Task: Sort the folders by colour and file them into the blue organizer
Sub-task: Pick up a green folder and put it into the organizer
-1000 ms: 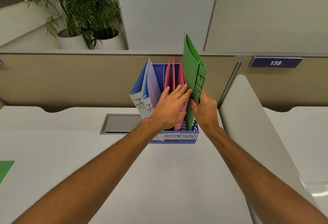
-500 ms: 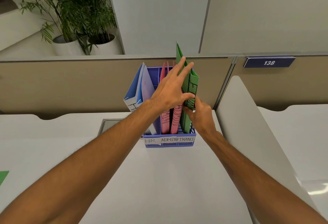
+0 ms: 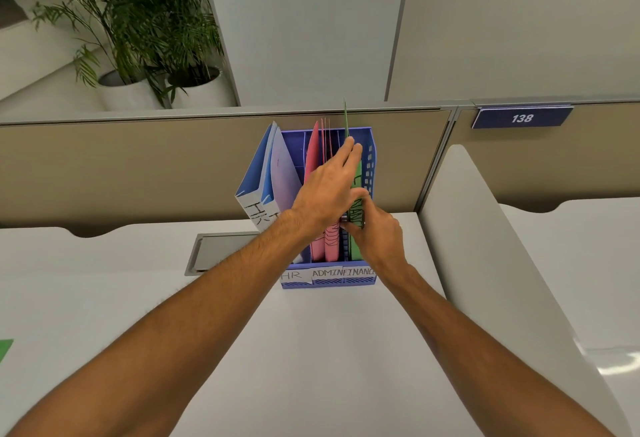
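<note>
Desk (image 3: pixel 311 350) foreground open — organizer (image 3: pixel 370 159) flanked by divider (image 3: pixel 485 246).

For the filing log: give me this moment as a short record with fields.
organizer: blue organizer upright on the desk, front labels HR, ADMIN, FINANCE
left slot: blue folders, leaning left
middle slot: pink folders
right slot: green folder, upright, inside
left hand: left hand flat against the green folder
right hand: right hand pinching the folder's front edge
elsewhere: a green piece at the desk's left edge

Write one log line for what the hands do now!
step: filing | left hand: flat on green folder | right hand: pinching it | slot: FINANCE, blue organizer
</note>
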A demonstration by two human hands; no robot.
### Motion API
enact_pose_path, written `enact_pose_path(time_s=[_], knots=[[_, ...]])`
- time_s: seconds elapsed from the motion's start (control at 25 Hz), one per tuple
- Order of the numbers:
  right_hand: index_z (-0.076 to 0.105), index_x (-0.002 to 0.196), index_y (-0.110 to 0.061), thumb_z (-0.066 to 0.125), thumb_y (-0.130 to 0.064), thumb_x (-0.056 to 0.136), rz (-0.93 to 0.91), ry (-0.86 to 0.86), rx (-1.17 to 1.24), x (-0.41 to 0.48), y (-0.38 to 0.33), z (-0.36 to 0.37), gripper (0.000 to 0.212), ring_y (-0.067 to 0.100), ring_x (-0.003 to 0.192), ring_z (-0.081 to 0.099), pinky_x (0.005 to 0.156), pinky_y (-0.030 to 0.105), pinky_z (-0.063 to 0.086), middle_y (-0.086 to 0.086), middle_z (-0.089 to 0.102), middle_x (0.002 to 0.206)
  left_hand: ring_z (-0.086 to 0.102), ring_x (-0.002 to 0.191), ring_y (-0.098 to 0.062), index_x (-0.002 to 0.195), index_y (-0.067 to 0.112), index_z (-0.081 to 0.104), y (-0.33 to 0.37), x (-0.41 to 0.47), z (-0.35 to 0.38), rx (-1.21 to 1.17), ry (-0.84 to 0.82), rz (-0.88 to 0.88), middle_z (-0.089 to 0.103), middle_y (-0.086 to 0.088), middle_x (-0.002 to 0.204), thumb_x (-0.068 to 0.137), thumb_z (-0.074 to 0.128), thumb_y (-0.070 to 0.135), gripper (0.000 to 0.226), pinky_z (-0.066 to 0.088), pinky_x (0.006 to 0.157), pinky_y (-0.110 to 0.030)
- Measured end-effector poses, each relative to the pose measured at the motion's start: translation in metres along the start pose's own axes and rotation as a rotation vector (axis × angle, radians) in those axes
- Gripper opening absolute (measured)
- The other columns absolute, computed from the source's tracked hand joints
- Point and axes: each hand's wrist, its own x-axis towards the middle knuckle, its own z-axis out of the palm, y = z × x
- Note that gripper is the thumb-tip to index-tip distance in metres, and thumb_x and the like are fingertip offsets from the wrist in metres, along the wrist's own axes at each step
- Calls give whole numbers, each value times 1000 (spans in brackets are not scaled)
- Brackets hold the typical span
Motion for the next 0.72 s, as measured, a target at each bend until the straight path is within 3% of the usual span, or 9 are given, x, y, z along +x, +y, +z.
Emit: enact_pose_path(time_s=[0.2, 0.36, 0.56, 0.72], knots=[[41, 135, -22, 72, -39, 84, 79, -137, 114, 1, 2, 17, 63, 26, 100, 67, 84, 37, 55, 7, 67, 119, 42, 137, -25, 149, 9, 26, -6, -3, 10, 92, -27, 4, 21, -10, 160, 87, 69, 35, 80, 47, 102, -38], [41, 136, -22, 73, -34, 84, 65, -152, 139, -4, 8, 25, 62, 24, 103, 66, 84, 35, 55, 7, 66, 120, 43, 136, -24, 144, 8, 30, -12, -8, 13, 133, -48, 25, 27, -10, 156, 86, 71, 35, 76, 50, 102, -38], [48, 125, -17, 71, -30, 87, 79, -191, 88, -10, 14, 28, 46, 25, 102, 66, 82, 36, 57, 8, 67, 119, 42, 131, -25, 137, 9, 42, -18, -15, 11, 388, -42, 95, 47, -9, 142, 86, 63, 51, 69, 34, 111, -41], [47, 128, -18, 73, -31, 85, 73, -245, 88, -14, 15, 23, 52, 26, 105, 65, 85, 39, 56, 8, 65, 122, 33, 141, -29, 142, 13, 39, -18, -16, 9, 480, -60, 77, 45, -9, 147, 88, 54, 59, 72, 23, 115, -48]])
